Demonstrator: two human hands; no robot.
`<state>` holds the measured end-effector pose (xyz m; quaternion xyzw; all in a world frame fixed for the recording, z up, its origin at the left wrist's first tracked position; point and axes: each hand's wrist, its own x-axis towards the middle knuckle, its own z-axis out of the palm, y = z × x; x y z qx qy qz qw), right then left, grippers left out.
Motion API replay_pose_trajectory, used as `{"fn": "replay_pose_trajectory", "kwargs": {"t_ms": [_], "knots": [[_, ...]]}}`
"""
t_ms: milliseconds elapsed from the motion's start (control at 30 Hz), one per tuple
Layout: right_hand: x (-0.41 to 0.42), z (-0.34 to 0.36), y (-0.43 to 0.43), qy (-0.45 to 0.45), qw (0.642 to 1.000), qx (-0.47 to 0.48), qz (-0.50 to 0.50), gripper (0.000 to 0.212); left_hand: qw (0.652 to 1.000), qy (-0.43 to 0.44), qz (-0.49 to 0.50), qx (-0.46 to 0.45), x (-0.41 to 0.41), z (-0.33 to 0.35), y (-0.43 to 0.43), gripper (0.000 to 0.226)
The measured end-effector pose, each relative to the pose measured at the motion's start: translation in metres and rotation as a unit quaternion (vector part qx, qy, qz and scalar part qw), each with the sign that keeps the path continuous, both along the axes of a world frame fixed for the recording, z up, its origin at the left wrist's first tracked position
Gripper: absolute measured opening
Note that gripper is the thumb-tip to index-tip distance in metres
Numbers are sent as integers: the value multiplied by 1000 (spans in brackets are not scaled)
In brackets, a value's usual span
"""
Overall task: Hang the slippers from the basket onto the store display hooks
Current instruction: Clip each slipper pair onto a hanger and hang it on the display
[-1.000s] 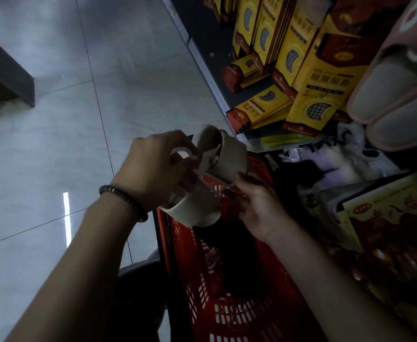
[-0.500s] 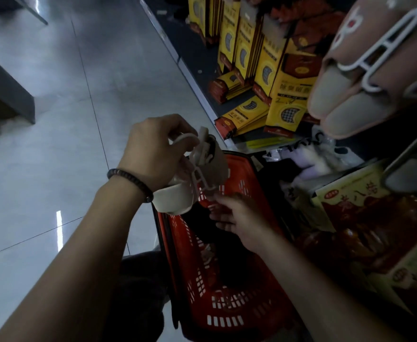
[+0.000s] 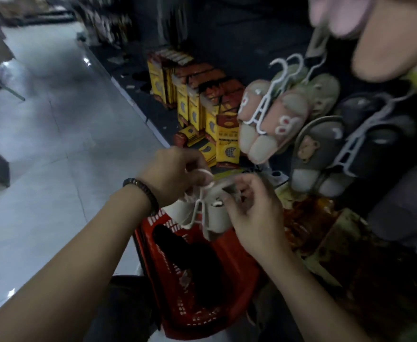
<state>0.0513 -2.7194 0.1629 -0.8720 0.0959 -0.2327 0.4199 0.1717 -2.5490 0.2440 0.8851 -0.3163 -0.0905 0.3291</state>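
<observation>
Slippers (image 3: pixel 214 218) hang pinched between left grip (image 3: pixel 175 174) and right grip (image 3: pixel 254 213), over basket (image 3: pixel 239 265).

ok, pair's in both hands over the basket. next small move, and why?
Probably lift the beige slippers up and right. The left hand pinches the white hanger by its hook and the right hand grips the slippers just above the red basket. The hung pink slippers sit higher on the right.

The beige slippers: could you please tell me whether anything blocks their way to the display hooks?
Nothing visible blocks the beige slippers, but a pink pair and a grey pair already hang there; no free hook shows.
</observation>
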Motion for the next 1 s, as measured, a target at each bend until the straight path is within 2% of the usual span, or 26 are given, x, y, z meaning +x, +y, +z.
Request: {"fn": "replay_pose_trajectory", "kwargs": {"t_ms": [67, 133, 233, 400, 500, 600, 700, 833, 933, 1000], "knots": [[-14, 25, -14, 15, 998, -67, 2, 33, 999, -5, -48, -6, -20, 13, -23, 12], [-34, 39, -29, 27, 996, -89, 1, 27, 995, -28, -97, -10, -38, 20, -48, 10], [-71, 51, -56, 20, 998, -51, -31, 17, 986, -71, -149, -16, -63, 28, -86, 14], [-131, 66, -100, 11, 996, -6, -92, 13, 976, -59, -184, -97, -109, 36, -148, 20], [-161, 66, -123, -13, 987, 31, -160, 22, 974, -78, -179, -114, -135, 35, -185, 17], [-186, 71, -148, -26, 971, 27, -237, 31, 971, -25, -196, -137, -163, 33, -214, 14], [-200, 80, -170, -25, 958, 1, -286, 40, 960, 33, -228, -161, -191, 34, -236, 25], [-204, 93, -200, -39, 947, -16, -317, 32, 950, 100, -227, -189, -202, 45, -263, 35], [-203, 105, -218, -67, 943, -25, -324, 29, 921, 198, -234, -240, -205, 53, -278, 38], [-200, 107, -231, -65, 943, -19, -327, 20, 905, 232, -246, -259, -206, 56, -287, 39]]}}
